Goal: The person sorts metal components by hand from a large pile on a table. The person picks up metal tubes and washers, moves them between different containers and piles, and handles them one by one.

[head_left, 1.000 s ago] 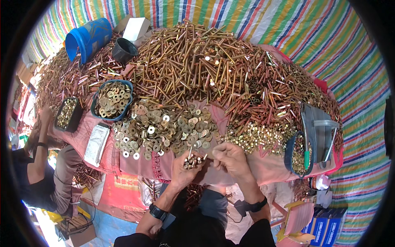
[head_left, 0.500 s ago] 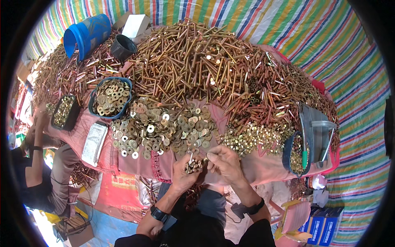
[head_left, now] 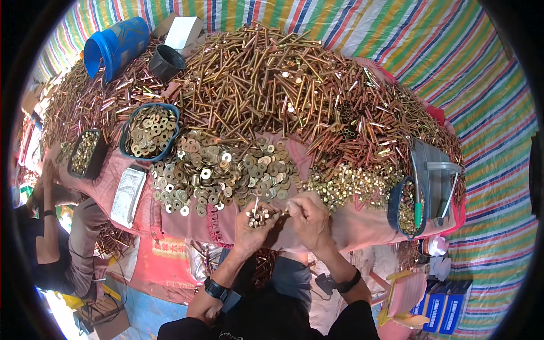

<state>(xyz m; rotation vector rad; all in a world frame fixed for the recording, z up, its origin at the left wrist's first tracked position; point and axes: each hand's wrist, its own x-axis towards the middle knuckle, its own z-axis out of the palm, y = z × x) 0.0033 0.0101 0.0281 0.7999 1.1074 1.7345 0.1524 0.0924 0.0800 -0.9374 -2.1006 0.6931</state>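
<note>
My left hand [head_left: 245, 237] is closed around a bundle of bolts [head_left: 262, 218], whose brassy ends point upward; one thin pale shank sticks up above the others. Close beside it on the right, my right hand [head_left: 313, 222] has its fingers curled in, thumb against the forefinger. What is between those fingertips is hidden. Both hands are at the near edge of a pink cloth-covered work surface [head_left: 354, 226]. Just beyond them lie a spread of flat washers [head_left: 224, 173] and, to the right, a heap of small brassy nuts [head_left: 354, 187].
Behind is a large heap of long bolts and sleeves [head_left: 243, 85]. A blue-rimmed basin [head_left: 123, 136] holds washers; a dark tray [head_left: 97, 161] and a blue tub [head_left: 392, 212] hold nuts. A blue bucket [head_left: 122, 48] lies tipped. At left, another person's arm [head_left: 50, 226] reaches in.
My right hand has turned, its fingers curling in more beside the bundle. The bolts in my left hand have tipped so their ends show more upward. The view has shifted slightly.
</note>
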